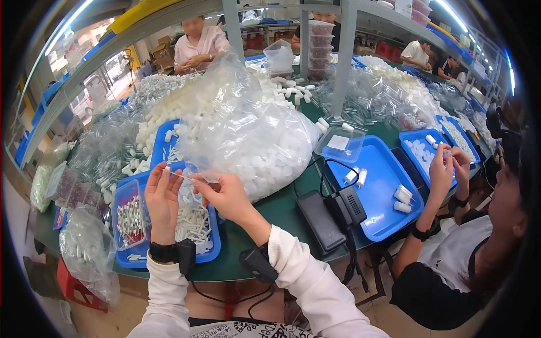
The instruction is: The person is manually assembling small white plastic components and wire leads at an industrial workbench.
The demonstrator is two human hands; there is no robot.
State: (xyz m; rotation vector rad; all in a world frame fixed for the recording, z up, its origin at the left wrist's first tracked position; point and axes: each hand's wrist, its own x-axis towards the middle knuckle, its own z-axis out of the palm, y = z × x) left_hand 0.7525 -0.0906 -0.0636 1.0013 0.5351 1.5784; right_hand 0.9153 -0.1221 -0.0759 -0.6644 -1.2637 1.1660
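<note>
My left hand [162,205] is raised over a blue tray [215,239], its thumb and forefinger pinching a small white tubular piece [168,168]. Close beside it, my right hand [224,194] pinches a thin whitish stick [181,176] that stretches toward the left fingertips. Whether stick and piece are joined is too small to tell. In the tray below, a clear plastic box [116,217] holds slim white parts with red bits. Loose short white tubes [193,225] lie beside the box, partly hidden by my hands.
A large clear bag [270,149] of white caps bulges behind my hands. To the right are black power adapters [321,219] with cables and a blue tray [376,219] with white cylinders. A co-worker's hands [445,166] work at the far right. A grey post [342,62] rises behind.
</note>
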